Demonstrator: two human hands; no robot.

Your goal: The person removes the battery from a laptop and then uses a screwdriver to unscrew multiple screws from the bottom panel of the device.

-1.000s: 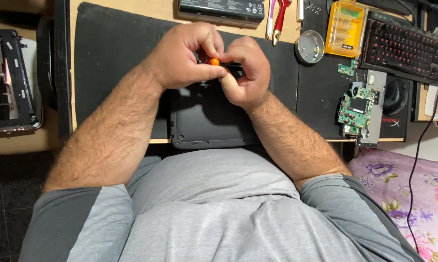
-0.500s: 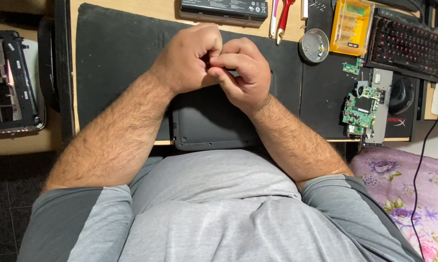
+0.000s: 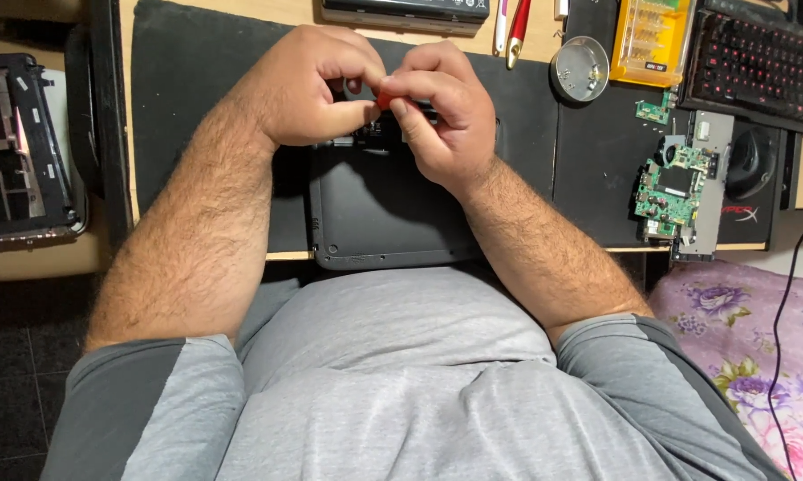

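Filling the lower part of the view is a grey shirt point(image 3: 401, 383) with darker sleeves, and both bare forearms are reaching up from it toward the desk. Just beyond the shirt, a dark grey laptop base point(image 3: 384, 214) is lying flat on a black mat point(image 3: 188, 107), its near edge hanging at the rim of the wooden desk point(image 3: 90, 254). Both hands are meeting above the far half of that base and hiding most of it. The left hand point(image 3: 312, 85) is curling into a loose fist, fingers folded in, thumb pressing toward the other hand. The right hand point(image 3: 442, 107) is pinching a small orange-red tool tip point(image 3: 385, 98) between thumb and forefinger; only a sliver of it is showing, so its full shape cannot be told. The two hands are touching at that point.

To the right of the base, a green circuit board point(image 3: 673, 187) is resting on a grey metal plate. Farther out, a round metal dish point(image 3: 579, 69) is sitting beside a yellow bit case point(image 3: 655, 40), with a red-lit keyboard point(image 3: 758, 62) at the far right. At the far edge, a long black battery pack point(image 3: 406, 11) is lying near a red-handled tool point(image 3: 515, 27). Off to the left, an opened black laptop shell point(image 3: 19, 151) is sitting apart from the mat.
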